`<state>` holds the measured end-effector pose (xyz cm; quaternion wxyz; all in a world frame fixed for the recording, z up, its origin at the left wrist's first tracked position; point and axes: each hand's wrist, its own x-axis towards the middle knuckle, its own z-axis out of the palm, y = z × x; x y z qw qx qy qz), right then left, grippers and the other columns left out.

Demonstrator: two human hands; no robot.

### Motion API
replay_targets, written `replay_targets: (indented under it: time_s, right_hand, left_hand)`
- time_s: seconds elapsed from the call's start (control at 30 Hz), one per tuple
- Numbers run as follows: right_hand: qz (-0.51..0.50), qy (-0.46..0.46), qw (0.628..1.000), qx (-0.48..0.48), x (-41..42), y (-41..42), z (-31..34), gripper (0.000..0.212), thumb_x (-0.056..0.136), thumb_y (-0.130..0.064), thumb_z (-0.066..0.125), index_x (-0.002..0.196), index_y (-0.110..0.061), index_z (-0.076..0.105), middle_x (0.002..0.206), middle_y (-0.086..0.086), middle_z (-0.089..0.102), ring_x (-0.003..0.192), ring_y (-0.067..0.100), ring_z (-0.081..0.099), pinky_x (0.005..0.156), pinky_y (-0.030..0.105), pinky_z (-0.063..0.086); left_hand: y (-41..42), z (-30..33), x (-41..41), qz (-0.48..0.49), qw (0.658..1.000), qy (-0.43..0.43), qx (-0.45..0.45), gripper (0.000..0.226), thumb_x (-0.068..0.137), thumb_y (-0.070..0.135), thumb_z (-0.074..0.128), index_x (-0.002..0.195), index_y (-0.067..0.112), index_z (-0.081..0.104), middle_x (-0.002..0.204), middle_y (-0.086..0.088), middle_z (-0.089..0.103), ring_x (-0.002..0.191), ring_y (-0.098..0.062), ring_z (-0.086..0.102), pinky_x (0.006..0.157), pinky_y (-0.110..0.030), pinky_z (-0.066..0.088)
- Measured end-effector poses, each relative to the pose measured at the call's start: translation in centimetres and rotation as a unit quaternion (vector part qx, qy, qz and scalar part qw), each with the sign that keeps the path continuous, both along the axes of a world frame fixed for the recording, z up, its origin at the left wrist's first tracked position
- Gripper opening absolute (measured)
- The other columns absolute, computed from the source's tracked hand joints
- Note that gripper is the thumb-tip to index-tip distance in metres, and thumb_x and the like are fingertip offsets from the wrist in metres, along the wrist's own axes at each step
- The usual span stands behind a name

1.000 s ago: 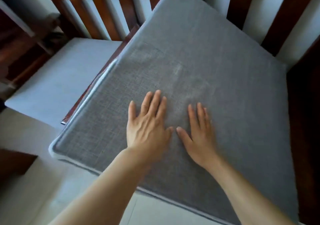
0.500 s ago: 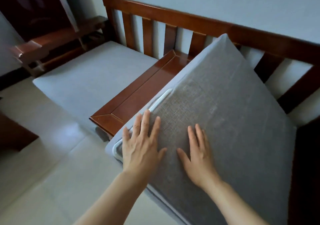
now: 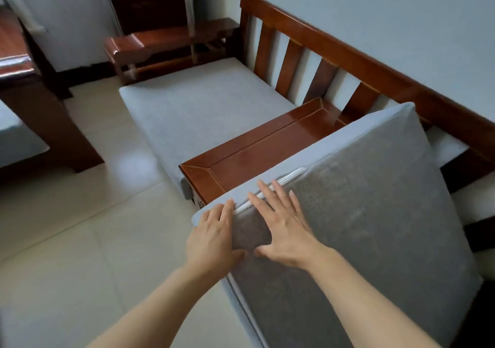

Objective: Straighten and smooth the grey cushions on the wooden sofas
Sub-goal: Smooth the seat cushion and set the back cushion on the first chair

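The dark grey cushion you are working on sits crooked on the wooden sofa: its far corner is propped up against the slatted backrest, its left edge overhangs the wooden armrest panel between the two seats, and its near corner juts out over the tiled floor. It is tilted rather than flat in its seat, so I judge this one far from done; it needs sliding to the right and dropping down into the frame before any smoothing counts.

The light grey cushion on the seat beyond the armrest panel lies flat and square in its place, with no obvious creases, so that seat looks finished or nearly so. Another sofa's wooden side shows at the left edge; too little of its cushion shows to judge.

Your right hand lies flat on the cushion's top face near the left corner, fingers straight and spread, holding nothing, only pressing. Your left hand is at the corner itself, fingers reaching over the pale side band and thumb on the top face, a loose grip on the edge rather than a firm one.
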<state>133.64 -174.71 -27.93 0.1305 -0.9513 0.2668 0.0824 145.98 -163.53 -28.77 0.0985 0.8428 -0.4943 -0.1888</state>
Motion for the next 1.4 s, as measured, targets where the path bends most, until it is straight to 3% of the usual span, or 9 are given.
replay_targets:
  time_s: [0.13,0.27,0.4,0.53,0.6,0.77,0.87,1.0,1.4]
  right_hand:
    - [0.036,0.006,0.999,0.01,0.8,-1.1,0.4,0.105,0.076,-0.053,0.07,0.153,-0.03,0.003,0.161,-0.007,-0.008,0.144,0.015,-0.025,0.118,0.042,-0.014]
    - [0.067,0.014,0.997,0.02,2.0,-0.9,0.5,0.103,0.073,-0.063,0.067,0.152,-0.029,0.011,0.159,-0.002,0.003,0.146,0.017,-0.019,0.117,0.043,-0.015]
    - [0.091,0.031,0.995,0.034,3.8,0.2,0.5,0.094,0.077,-0.072,0.055,0.151,-0.026,0.019,0.158,-0.001,0.011,0.146,0.015,-0.013,0.116,0.046,-0.017]
    - [0.083,0.025,0.996,0.017,5.4,1.9,0.3,0.101,0.066,-0.082,0.013,0.148,-0.026,0.028,0.156,-0.002,0.02,0.147,0.015,-0.006,0.116,0.047,-0.016]
    - [0.054,0.02,0.998,0.002,5.8,2.6,0.0,0.1,0.065,-0.08,0.008,0.145,-0.025,0.035,0.153,-0.002,0.027,0.146,0.017,0.002,0.116,0.047,-0.014]
    - [-0.017,0.001,0.996,-0.087,6.5,5.2,-1.2,0.078,0.062,-0.07,0.058,0.119,-0.017,0.061,0.128,0.009,0.057,0.132,0.032,0.042,0.108,0.062,0.009]
    - [-0.085,-0.005,0.99,-0.115,7.2,6.6,-2.2,0.079,0.048,-0.053,0.083,0.113,-0.017,0.061,0.126,0.009,0.057,0.13,0.034,0.043,0.099,0.074,0.021]
    - [-0.111,-0.021,0.983,-0.146,7.5,7.1,-2.6,0.073,0.05,-0.046,0.086,0.111,-0.015,0.061,0.126,0.01,0.056,0.131,0.035,0.042,0.093,0.078,0.024]
    - [-0.149,-0.083,0.967,-0.191,6.4,7.5,-1.7,0.062,0.055,-0.043,0.084,0.106,-0.013,0.064,0.122,0.012,0.058,0.129,0.034,0.045,0.099,0.07,0.028]
  left_hand:
    - [-0.3,-0.3,0.6,0.067,0.991,0.094,-0.068,0.062,0.09,0.042,0.06,0.143,0.02,0.036,0.143,0.003,0.041,0.132,-0.017,0.036,0.103,-0.025,0.03]
    - [-0.3,-0.6,1.8,0.229,0.92,0.259,-0.182,0.033,0.103,0.028,0.036,0.119,0.01,0.059,0.109,0.002,0.06,0.105,-0.015,0.054,0.081,-0.022,0.034]
    - [0.1,-1.9,4.3,0.253,0.908,0.302,-0.146,0.035,0.104,0.025,0.034,0.111,0.004,0.062,0.108,-0.008,0.063,0.102,-0.022,0.056,0.083,-0.028,0.039]
    - [-0.2,-3.2,6.5,0.206,0.913,0.343,-0.079,0.032,0.103,0.02,0.035,0.115,0.005,0.062,0.114,-0.011,0.064,0.107,-0.025,0.057,0.088,-0.03,0.041]
    - [-0.5,-4.3,7.5,0.173,0.926,0.334,-0.03,0.033,0.102,0.021,0.036,0.12,0.006,0.06,0.12,-0.01,0.062,0.11,-0.024,0.055,0.089,-0.029,0.04]
    - [-1.7,-6.4,9.2,0.13,0.934,0.328,0.052,0.046,0.101,0.038,0.037,0.14,0.015,0.042,0.139,-0.009,0.049,0.126,-0.026,0.046,0.096,-0.028,0.034]
    - [-2.2,-7.8,9.7,0.134,0.919,0.367,0.055,0.051,0.099,0.043,0.038,0.142,0.016,0.037,0.14,-0.012,0.047,0.127,-0.027,0.044,0.1,-0.03,0.033]
    - [-2.8,-8.6,9.7,0.153,0.899,0.406,0.055,0.049,0.1,0.043,0.034,0.141,0.017,0.035,0.137,-0.016,0.041,0.124,-0.029,0.041,0.103,-0.033,0.032]
    - [-3.2,-7.3,7.8,0.175,0.912,0.37,0.03,0.045,0.096,0.046,0.037,0.132,0.019,0.04,0.13,-0.016,0.045,0.123,-0.03,0.039,0.106,-0.041,0.033]
